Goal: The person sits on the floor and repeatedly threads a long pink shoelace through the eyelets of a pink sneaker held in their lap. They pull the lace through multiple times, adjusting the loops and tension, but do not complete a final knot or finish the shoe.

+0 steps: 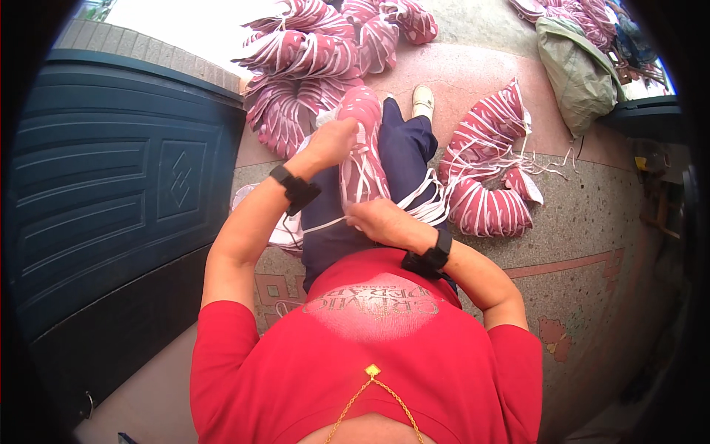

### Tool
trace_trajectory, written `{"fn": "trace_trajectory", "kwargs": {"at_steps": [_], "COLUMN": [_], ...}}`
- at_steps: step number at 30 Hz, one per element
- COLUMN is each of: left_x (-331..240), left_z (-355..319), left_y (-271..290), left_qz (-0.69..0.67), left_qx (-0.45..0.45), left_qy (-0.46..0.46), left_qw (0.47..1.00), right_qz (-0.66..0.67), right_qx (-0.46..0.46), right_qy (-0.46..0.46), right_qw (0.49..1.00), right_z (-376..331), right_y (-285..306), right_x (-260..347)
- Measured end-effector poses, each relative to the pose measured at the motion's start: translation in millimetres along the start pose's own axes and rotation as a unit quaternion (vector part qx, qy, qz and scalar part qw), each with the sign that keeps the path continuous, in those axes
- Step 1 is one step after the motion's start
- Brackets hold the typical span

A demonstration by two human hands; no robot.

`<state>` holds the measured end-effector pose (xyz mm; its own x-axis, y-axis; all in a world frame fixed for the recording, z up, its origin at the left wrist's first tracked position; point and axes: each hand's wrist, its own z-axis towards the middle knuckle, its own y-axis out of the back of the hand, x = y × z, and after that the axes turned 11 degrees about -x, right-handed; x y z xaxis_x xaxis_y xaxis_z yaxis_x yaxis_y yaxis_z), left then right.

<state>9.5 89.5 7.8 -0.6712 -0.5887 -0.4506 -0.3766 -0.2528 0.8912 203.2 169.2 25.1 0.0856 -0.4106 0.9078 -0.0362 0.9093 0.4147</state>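
A pink patterned shoe upper (364,172) with white lacing lies lengthwise over my lap. My left hand (333,142) is closed at its upper left edge, its fingertips pinching there; whether a lace is also between them I cannot make out. Nearer to me, my right hand (384,223) pinches a white shoelace (325,225) at the near end of the upper, the lace running out to the left. A loose bundle of white laces (427,201) hangs across my right thigh, beside the right hand.
A large stack of pink uppers (303,63) lies ahead on the left. A curved row of laced uppers (488,211) rests on the floor to the right. More pieces (285,231) lie by my left leg. A blue door (126,163) stands left, a pale sack (577,74) far right.
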Motion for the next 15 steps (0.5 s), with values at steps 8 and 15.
{"fn": "trace_trajectory", "kwargs": {"at_steps": [8,15], "left_x": [5.3,24.5], "left_z": [-22.8,-18.0], "left_y": [-2.6,-3.9], "left_qz": [0.049,-0.132], "left_qx": [0.008,0.072], "left_qy": [-0.081,0.016], "left_qw": [0.995,0.988], "right_qz": [0.026,-0.017], "right_qx": [-0.029,-0.003], "right_qy": [-0.017,-0.06], "right_qw": [0.999,0.998], "right_z": [-8.0,-10.4], "right_y": [11.7,15.0], "right_x": [3.5,2.6]}}
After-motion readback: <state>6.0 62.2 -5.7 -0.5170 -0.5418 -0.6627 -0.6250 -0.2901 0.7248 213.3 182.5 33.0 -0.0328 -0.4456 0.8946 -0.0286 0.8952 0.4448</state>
